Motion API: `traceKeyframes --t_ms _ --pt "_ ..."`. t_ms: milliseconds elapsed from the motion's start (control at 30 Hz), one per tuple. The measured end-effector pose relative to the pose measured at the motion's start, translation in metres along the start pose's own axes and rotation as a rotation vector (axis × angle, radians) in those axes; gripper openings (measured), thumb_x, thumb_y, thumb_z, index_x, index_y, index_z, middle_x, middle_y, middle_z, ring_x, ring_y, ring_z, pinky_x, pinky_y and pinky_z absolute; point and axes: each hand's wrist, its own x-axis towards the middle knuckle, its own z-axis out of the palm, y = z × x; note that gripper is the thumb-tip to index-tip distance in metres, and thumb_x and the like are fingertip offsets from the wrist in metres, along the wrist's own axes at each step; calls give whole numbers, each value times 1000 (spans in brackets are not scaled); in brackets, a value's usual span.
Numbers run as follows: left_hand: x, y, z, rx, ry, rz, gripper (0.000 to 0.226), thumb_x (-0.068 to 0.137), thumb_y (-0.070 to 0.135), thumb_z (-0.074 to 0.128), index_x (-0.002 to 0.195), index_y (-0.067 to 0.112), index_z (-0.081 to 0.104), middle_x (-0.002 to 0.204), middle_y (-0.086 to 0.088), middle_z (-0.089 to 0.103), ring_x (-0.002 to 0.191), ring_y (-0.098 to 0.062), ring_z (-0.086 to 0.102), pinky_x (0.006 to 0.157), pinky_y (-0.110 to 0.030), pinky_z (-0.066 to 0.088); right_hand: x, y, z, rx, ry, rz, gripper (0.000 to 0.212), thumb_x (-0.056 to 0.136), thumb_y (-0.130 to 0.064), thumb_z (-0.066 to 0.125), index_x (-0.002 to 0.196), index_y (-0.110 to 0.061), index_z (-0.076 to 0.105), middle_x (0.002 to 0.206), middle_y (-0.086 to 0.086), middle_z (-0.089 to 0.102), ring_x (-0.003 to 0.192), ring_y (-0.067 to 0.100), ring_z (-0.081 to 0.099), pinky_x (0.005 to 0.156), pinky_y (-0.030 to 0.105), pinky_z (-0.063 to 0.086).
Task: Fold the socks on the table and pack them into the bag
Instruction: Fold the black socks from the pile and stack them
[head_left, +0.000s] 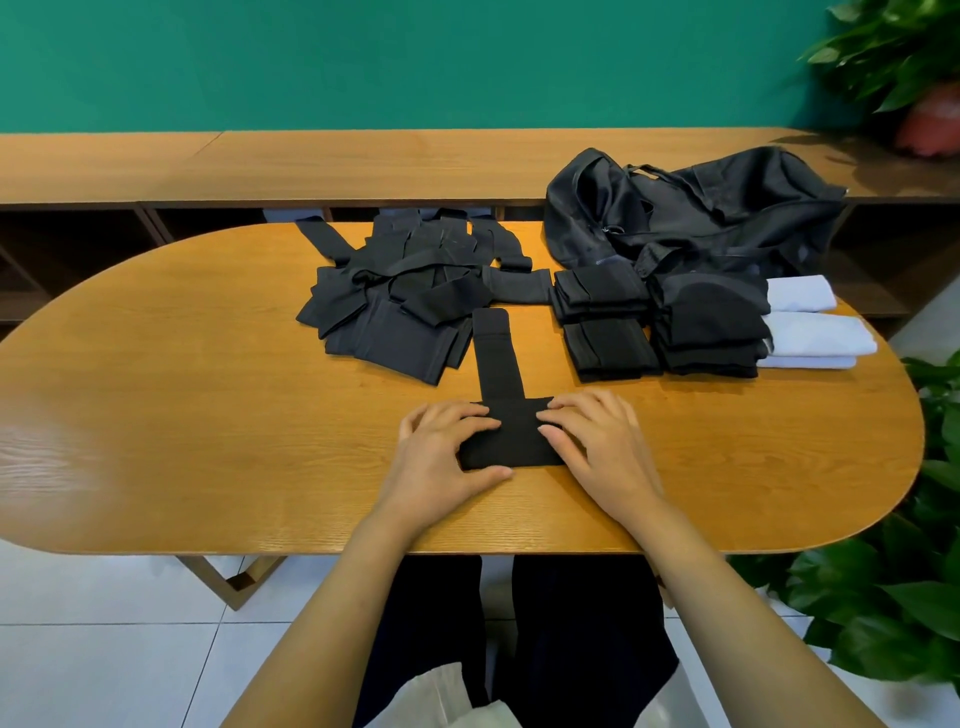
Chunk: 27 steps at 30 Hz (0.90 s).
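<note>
Black sock (506, 410): lies at near centre of wooden surface (208, 389), laid out in a T, long strip running toward far side, crosswise band at near end. Held flat by both hands. Left hand (447, 452): fingers bent, tips pressing on left end of band, thumb along its near edge. Right hand (597, 441): fingers fairly straight and close together, pressing on right end. Likely thin knit, very light, soft and limp; keeps no shape unaided, creases wherever pressed, may creep on smooth wood. Best taken by pinching an end or a folded edge, other hand pinning the remainder; once folded, lifted as a flat packet from both sides to stop unrolling. Unfolded pile (400, 291) of dark socks: far of centre, overlapping loosely. Folded stacks (608, 322): right of pile, neat, black. White folded pieces (815, 332): touching stacks on far right. Black bag (701, 208): far right, slumped, soft-sided; probably needs its mouth held apart for packing.
</note>
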Motion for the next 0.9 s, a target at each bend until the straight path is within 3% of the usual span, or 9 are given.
traceKeyframes --t_ms 67,233,433,667,767,900 --pt "-1 0 0 22 -19 -13 56 77 65 62 125 35 62 135 20 53 132 0 36 118 -40 11 0 0 0 23 -29 4 45 95 -52 37 111 -27 71 114 -12 65 114 7 47 101 29 28" --pt "0 3 -2 28 -23 -26 59 84 69 36 124 34 63 136 18 55 133 3 34 117 -39 12 -2 1 -1 36 -70 -73 53 85 -67 48 113 -28 70 117 -15 64 117 7 48 107 28 21" --pt "-1 3 -2 26 24 0 58 88 69 32 117 33 67 129 16 61 128 0 42 115 -41 16 -3 1 1 34 -6 -113 38 92 -54 47 106 -28 72 103 -14 69 107 5 54 110 29 22" --pt "-4 3 -1 -12 138 68 45 84 62 53 109 29 70 105 16 68 106 0 55 112 -40 24 -2 -3 -2 79 107 -73 36 94 -44 47 99 -21 74 91 -9 70 92 3 54 105 32 32" --pt "-3 3 -2 -52 179 72 32 89 52 53 100 28 71 96 18 68 96 1 58 110 -40 27 -2 -5 -4 90 158 -67 36 92 -43 50 99 -17 74 88 -8 69 91 2 50 104 27 29" --pt "-4 2 -1 -66 202 72 31 91 50 51 98 26 70 88 16 67 86 -1 59 109 -35 27 -2 -7 -6 92 173 -15 42 89 -51 52 104 -17 73 87 -8 66 95 3 46 101 23 27"
